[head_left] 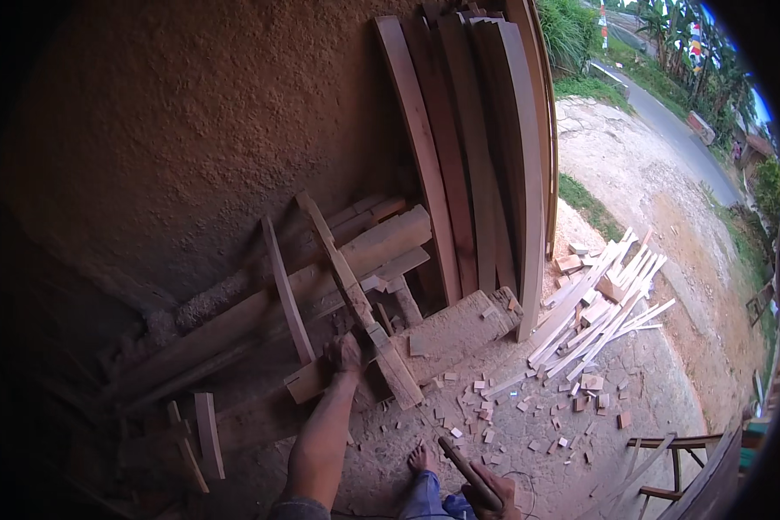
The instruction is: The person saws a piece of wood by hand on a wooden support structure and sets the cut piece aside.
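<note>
My left hand reaches forward to the timber bench and rests at a short wooden block, beside a long notched wooden beam lying across the bench. Shadow hides its fingers, so I cannot make out whether they grip the wood. Low in front of me, my right hand is closed round a dark brown wooden handle; what tool it belongs to is unclear. A thin wooden strip leans at a slant just left of the beam.
Tall planks lean against the rough wall. A heap of pale wood strips lies at the right, with small offcuts scattered over the floor. Thick timbers run behind the bench. My bare foot stands near the offcuts.
</note>
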`<state>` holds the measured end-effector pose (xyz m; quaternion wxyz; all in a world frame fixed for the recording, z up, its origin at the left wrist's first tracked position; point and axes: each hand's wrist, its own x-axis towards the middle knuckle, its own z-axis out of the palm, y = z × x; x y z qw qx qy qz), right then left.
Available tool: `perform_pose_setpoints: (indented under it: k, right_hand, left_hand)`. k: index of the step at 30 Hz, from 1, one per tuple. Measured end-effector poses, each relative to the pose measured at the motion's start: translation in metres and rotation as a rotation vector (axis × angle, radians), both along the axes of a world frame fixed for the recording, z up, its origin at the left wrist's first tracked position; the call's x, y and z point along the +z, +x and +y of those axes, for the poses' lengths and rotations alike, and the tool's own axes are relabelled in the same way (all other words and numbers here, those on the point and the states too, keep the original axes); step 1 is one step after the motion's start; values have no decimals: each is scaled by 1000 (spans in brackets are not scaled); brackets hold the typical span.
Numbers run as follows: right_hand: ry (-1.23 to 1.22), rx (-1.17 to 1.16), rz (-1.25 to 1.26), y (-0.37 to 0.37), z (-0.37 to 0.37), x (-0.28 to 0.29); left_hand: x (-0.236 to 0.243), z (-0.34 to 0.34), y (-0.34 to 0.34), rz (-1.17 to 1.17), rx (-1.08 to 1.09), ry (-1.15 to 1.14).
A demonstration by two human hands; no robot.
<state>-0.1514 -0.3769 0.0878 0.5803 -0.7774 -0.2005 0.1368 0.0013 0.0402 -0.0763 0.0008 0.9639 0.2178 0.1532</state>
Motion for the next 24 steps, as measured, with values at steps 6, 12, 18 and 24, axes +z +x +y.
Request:
perform_pose_setpoints:
  k: [6,12,18,24]
  right_hand:
    - [184,34,-102,83,98,-30]
    - [251,22,-113,62,76,47]
    - [158,-215,141,13,-5,91]
    - [119,-434,158,-33,-46,16]
  left_hand:
    - [28,-20,7,38,-84,86]
    - [22,6,-13,-144,-71,-310]
    - [1,18,-1,-341,-310,-628]
    - [26,19,-33,-267,-296,-645]
